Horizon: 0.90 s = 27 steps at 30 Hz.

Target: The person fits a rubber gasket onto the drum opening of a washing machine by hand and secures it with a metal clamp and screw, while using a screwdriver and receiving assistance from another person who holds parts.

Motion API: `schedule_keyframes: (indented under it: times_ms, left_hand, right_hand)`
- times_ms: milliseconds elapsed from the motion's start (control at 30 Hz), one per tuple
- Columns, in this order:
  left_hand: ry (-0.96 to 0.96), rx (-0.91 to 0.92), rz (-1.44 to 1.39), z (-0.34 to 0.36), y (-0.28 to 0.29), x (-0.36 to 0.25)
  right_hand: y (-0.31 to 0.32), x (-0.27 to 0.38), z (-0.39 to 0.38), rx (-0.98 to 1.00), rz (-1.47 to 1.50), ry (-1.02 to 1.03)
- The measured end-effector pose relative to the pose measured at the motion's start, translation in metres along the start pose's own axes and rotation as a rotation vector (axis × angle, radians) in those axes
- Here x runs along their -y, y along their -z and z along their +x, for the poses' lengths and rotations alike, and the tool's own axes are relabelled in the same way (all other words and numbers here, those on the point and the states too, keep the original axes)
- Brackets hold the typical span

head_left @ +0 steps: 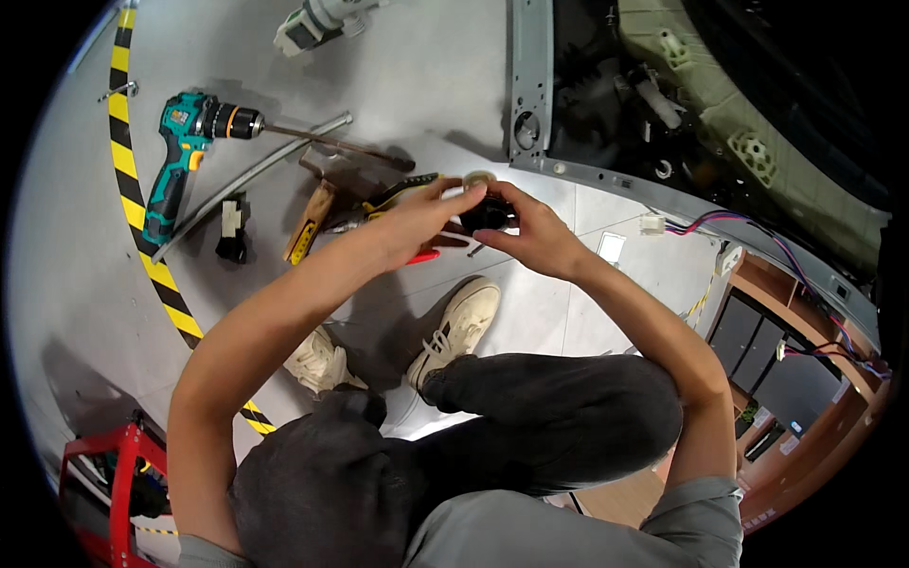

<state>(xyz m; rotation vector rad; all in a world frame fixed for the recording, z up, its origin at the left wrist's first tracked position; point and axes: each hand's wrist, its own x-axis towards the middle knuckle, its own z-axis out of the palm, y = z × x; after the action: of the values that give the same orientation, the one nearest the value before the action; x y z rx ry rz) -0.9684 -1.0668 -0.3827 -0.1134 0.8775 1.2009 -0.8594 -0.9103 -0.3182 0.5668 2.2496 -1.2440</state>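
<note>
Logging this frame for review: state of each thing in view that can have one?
Left hand: raised, fingers pinching the small black part.
Right hand: raised, gripping the same part.
Small black part: held between both hands, off the floor.
Teal cordless drill: lying on its side, bit fitted.
Wooden-handled hammer: lying flat.

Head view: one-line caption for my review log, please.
Crouching person's left hand and right hand hold a small black part above floor tools, cordless drill nearby.

Left hand (417,220) and right hand (535,232) pinch small black part (486,214) above grey floor (426,85); teal drill (189,142), hammer (317,204) nearby.
</note>
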Motion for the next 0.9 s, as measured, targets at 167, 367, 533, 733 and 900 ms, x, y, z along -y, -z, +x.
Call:
schedule_keyframes:
  times_ms: [167,367,533,733,900]
  left_hand:
    - [-0.133,0.016,-0.038,0.030,0.013,0.010]
    - [-0.149,-0.033,-0.005,0.069,0.020,-0.010]
    - [-0.161,0.118,-0.236,0.102,0.031,-0.031]
    - [-0.223,0.142,-0.124,0.131,0.020,-0.036]
    - [-0.258,0.071,0.050,0.149,0.011,-0.023]
  right_hand:
    - [-0.003,0.000,0.001,0.040,0.020,-0.007]
    - [0.023,-0.011,0.005,-0.157,-0.489,0.063]
    - [0.028,-0.020,0.008,0.172,-0.510,-0.002]
    - [0.024,-0.031,0.006,0.297,-0.391,-0.058]
    - [0.028,-0.038,0.006,0.292,-0.345,-0.068]
